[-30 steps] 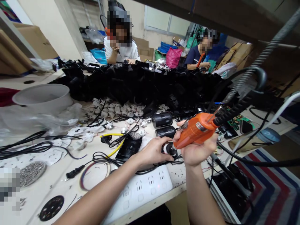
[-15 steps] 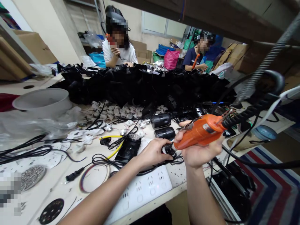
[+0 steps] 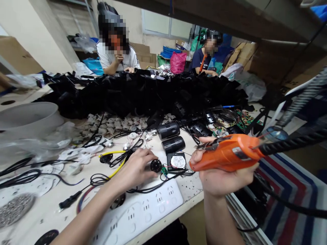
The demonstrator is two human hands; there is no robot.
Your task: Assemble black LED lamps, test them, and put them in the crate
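Note:
In my right hand (image 3: 219, 177) is an orange electric screwdriver (image 3: 227, 153), fingers wrapped round its body, its nose pointing left and down. My left hand (image 3: 138, 166) is closed round a dark part whose round black end (image 3: 155, 165) faces right between thumb and fingers; the rest of it is hidden by the hand. Just right of it lie a small green circuit board (image 3: 164, 170) and a black square piece with a white round disc (image 3: 178, 162). Behind them two black cylinders (image 3: 173, 145) lie on their sides.
A white power strip (image 3: 153, 204) runs along the bench's front edge. Black cables (image 3: 28, 177), white fittings (image 3: 114, 124) and a tray of screws (image 3: 16, 207) lie leftward. A black heap (image 3: 143, 92) spans the back; two people (image 3: 119, 58) sit beyond it.
My left hand has moved left with the dark part, away from the screwdriver's tip. The screwdriver stays in my right hand. The white disc piece and green board have come into view.

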